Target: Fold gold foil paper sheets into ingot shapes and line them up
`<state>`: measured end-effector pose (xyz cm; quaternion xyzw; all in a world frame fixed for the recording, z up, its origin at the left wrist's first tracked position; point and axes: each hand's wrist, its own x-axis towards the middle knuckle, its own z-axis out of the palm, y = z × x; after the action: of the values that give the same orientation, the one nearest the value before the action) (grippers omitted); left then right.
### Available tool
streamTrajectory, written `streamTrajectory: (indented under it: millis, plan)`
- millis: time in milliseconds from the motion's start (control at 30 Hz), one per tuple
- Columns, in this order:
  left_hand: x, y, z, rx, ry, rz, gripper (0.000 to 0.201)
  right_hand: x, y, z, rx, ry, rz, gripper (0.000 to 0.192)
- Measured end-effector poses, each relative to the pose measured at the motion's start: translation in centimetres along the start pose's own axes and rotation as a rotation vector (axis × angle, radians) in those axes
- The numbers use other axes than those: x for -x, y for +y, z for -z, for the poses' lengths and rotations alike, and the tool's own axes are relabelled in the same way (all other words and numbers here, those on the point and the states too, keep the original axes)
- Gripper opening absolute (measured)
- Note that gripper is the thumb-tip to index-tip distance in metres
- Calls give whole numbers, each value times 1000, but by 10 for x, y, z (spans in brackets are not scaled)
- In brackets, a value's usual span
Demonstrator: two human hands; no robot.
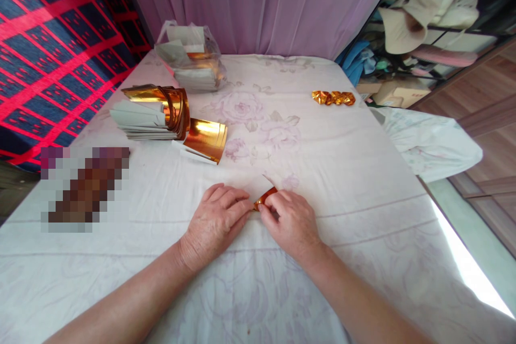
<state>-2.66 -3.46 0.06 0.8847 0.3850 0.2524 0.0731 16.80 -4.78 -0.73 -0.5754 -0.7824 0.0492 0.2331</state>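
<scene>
Head view: gold paper (266, 197) lies between left fingers (238, 208) and right fingers (273, 205).

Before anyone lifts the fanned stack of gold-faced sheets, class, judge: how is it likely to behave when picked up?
The stack of gold-faced sheets would probably bend rather than stay stiff, since its thin layers curl. It might slide apart, as the edges fan out and no band shows. Its shiny faces could be slightly slippery.
</scene>
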Motion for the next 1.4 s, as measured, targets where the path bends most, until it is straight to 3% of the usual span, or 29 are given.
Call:
streamTrajectory:
  millis: [167,1400]
  plan:
    - [3,3,4,-79,-10,-82,25,0,0,1,-7,-6,-2,19]
    - [3,7,3,-104,-91,-36,23,0,0,1,1,-5,-8,20]
